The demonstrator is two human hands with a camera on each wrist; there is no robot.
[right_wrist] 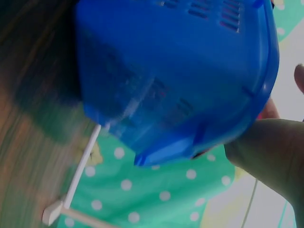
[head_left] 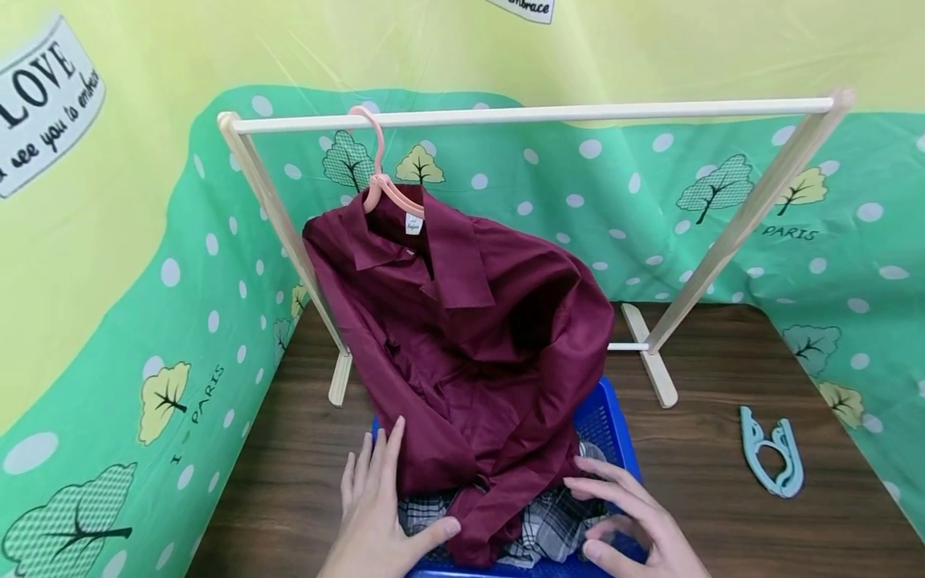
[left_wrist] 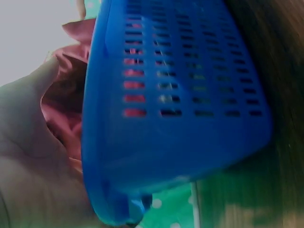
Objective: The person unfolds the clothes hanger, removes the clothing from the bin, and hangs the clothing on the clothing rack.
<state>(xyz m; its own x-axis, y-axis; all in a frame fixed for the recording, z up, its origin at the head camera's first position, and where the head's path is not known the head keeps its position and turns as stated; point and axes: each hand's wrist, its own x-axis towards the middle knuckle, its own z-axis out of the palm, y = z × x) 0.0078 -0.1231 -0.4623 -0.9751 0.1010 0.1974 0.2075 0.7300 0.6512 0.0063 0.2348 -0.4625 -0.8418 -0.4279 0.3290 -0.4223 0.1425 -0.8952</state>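
A maroon collared fabric shirt (head_left: 473,369) hangs on a pink plastic hanger (head_left: 381,181) near a long white rod's (head_left: 535,115) left end, its folds over a blue perforated plastic basket (head_left: 620,433). The left hand (head_left: 379,514) is spread at the basket's left edge; the right hand (head_left: 643,518), fingers loosely parted, is at its right edge, contact unclear. A downward tug could pull the shirt off its hanger.

Smooth cloth shirt (head_left: 462,321), glossy plastic basket (left_wrist: 175,152), matt wood rack (head_left: 733,233), wood-grained tabletop (head_left: 694,498).
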